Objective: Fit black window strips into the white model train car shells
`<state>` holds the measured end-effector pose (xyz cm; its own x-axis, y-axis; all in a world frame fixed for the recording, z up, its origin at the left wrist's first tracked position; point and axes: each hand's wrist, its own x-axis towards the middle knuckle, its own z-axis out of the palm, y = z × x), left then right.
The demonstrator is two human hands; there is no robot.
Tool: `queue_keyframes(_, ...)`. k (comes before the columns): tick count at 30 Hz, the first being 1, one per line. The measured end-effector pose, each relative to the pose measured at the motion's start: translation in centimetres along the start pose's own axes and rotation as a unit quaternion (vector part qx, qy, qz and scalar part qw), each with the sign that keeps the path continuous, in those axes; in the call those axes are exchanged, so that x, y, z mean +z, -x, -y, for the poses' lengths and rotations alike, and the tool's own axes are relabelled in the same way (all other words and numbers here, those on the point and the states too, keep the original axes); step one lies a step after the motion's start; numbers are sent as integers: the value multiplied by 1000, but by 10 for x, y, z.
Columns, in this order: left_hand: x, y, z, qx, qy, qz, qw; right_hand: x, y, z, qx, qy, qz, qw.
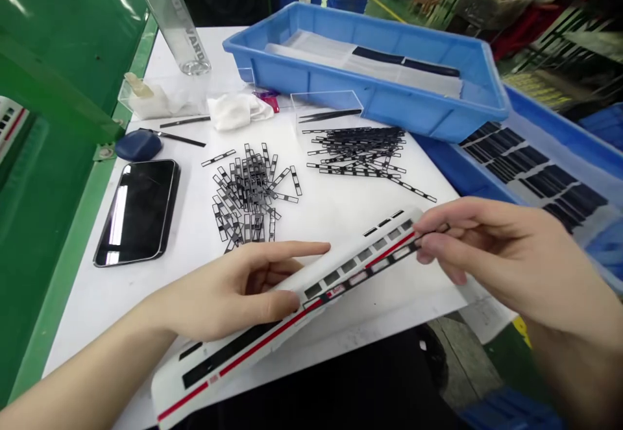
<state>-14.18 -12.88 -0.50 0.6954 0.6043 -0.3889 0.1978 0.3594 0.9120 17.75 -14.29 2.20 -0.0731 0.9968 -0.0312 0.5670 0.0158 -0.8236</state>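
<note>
My left hand [238, 294] is closed around a white model train car shell [270, 342] with a red stripe. Its thumb and index finger press along the near side and roof. The shell slants across the table's front edge, its far end up to the right. A thin black window strip [357, 279] with clear panes lies against the shell's side, just below the window openings. Between thumb and fingers, my right hand [511, 248] pinches the strip's right end, close to the shell's far end. Two loose piles of strips, short ones [253, 183] and long ones [360, 148], lie beyond.
A phone [139, 213] and a dark blue rounded object [139, 146] are at the left. Behind stand a clear bottle [178, 21], tweezers [331, 116], white tissue [238, 111] and a blue bin [370, 80]. Another blue tray [549, 112] holds dark strips at right.
</note>
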Motion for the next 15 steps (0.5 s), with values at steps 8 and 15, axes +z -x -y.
queue_keyframes(8,7,1,0,-23,1,-39,999,8,-9,-4,-17,53,2,998)
queue_keyframes(15,12,-1,-2,3,-44,-91,995,4,-11,-4,-23,88,13,996)
